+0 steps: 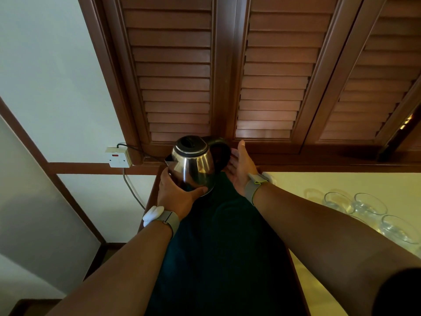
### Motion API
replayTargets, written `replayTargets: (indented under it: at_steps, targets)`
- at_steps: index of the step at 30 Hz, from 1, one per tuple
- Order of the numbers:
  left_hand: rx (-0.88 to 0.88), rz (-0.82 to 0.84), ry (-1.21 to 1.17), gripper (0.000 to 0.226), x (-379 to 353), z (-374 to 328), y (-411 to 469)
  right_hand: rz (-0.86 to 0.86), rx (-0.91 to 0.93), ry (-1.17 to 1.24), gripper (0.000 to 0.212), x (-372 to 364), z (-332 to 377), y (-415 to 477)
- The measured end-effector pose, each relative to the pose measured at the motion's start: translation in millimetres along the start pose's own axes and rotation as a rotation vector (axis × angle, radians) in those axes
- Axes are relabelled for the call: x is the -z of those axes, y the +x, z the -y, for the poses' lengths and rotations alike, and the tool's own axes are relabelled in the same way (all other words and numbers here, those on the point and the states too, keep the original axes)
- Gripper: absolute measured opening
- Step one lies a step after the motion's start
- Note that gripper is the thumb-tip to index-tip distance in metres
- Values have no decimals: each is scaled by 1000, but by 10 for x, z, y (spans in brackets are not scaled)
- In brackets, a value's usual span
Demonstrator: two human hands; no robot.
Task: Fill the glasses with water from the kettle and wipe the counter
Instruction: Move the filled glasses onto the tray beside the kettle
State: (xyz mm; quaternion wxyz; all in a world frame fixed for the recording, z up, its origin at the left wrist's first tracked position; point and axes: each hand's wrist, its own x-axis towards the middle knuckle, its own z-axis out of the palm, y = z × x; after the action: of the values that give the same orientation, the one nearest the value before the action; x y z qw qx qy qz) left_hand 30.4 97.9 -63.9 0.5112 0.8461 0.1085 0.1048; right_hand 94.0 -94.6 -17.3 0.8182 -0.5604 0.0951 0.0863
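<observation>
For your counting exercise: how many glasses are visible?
4: all clustered on the yellow counter at right, namely; the forearm may hide others.

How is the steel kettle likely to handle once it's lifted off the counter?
The kettle looks rigid, and its polished steel is probably slippery under the left hand. The right hand is open beside the black handle, the likelier secure hold. Weight depends on unseen water.
</observation>
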Motion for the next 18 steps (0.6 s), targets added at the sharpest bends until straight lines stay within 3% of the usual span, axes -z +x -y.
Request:
replayTargets:
  at_steps: [3,7,10,13,15,18]
  targets:
    - [5,18,-5,134,21,3,-7,-20,-8,-41,66,-15,2,-48]
    - [2,-63,-17,130,5,-54,-65,-213,34,-214,70,-58,-13,-120]
    - [-118,-255,-10,94,16,-204,-230,-334,182,-287,35,-39,-1,-300]
    - [-265,-395,7,60,-42,-489,-511,-310,358,-373,18,15,66,-497]
    - [-339,-363,-20,47,-123,-709,-707,-309,452,-472,15,101,159,-651]
    - [-468,-172,-86,30,-353,-1046,-978,-298,587,-571,16,395,365,-1012]
